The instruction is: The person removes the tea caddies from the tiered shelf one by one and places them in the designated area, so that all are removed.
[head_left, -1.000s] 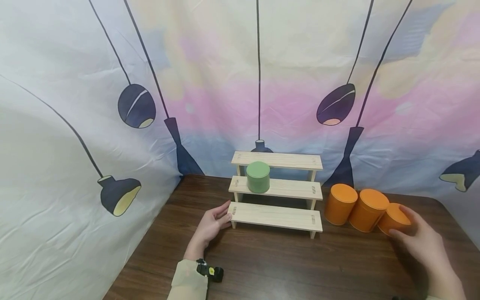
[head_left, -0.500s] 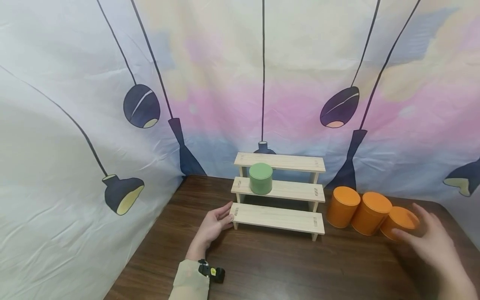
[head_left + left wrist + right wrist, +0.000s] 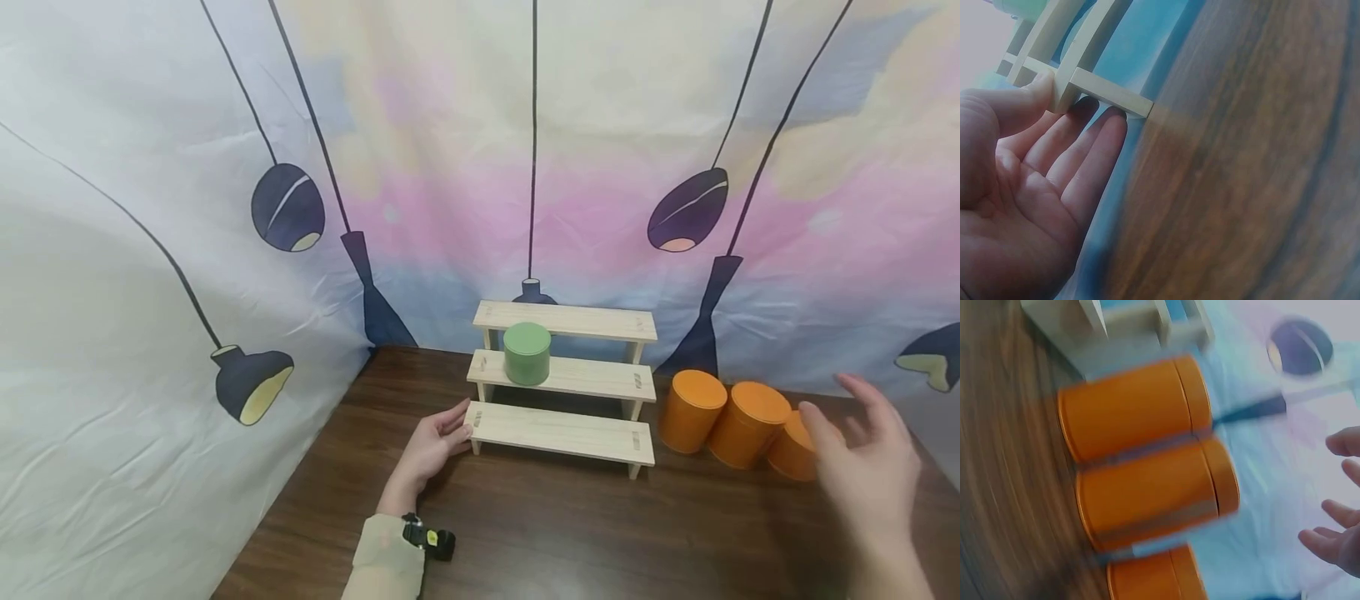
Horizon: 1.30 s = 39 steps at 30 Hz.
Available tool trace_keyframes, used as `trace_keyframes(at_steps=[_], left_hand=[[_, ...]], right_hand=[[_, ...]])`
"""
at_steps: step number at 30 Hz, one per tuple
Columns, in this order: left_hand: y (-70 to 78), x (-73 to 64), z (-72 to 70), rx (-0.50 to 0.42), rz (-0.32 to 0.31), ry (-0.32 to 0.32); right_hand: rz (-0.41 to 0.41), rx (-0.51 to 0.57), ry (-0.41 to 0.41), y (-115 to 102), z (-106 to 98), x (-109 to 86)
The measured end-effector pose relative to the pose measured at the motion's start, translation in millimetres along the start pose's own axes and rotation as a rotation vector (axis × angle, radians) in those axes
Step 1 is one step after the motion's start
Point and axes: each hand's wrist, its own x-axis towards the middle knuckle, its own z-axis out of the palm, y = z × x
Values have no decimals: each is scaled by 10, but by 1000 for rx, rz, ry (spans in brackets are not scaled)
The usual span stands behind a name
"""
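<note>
In the left grip [image 3: 429, 446] sits the wooden rack's bottom-shelf end [image 3: 481, 419].

The rack [image 3: 558, 432] is pale cream wood, with small darker marks near the ends of its steps. On the rack, the tin [image 3: 527, 354] is plain soft green. To the rack's right, all three canisters [image 3: 748, 427] are orange. Under the rack, the tabletop [image 3: 532, 533] is dark brown, streaked with grain. Behind the rack, the cloth [image 3: 600, 125] blends cream, pink and blue, printed with navy lamps [image 3: 288, 208], some yellow inside, on black cords.
</note>
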Motion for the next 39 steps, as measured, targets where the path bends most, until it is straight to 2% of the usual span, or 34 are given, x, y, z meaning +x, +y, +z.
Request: trace_keyframes(at_steps=[3, 8, 16, 21, 25, 29, 34, 39], left_hand=[[23, 5, 14, -5, 3, -4], [-8, 17, 41, -15, 2, -17], [-45, 18, 57, -19, -5, -24], [-37, 10, 29, -5, -7, -14], [-36, 0, 3, 0, -11, 8], [-21, -8, -6, 0, -12, 9], [-5, 2, -6, -2, -19, 4], [8, 19, -11, -14, -20, 8]], right_hand=[[-114, 66, -15, -107, 161, -81], [-290, 140, -100, -233, 456, -224], [-534, 105, -235, -453, 898, -425], [-625, 125, -371, -561, 1203, -514], [-638, 150, -506, -599, 1484, -553], [-547, 206, -619, -623, 1720, -560], [-429, 328, -640, -670, 1967, -524], [-394, 362, -665, -727, 2179, -487]])
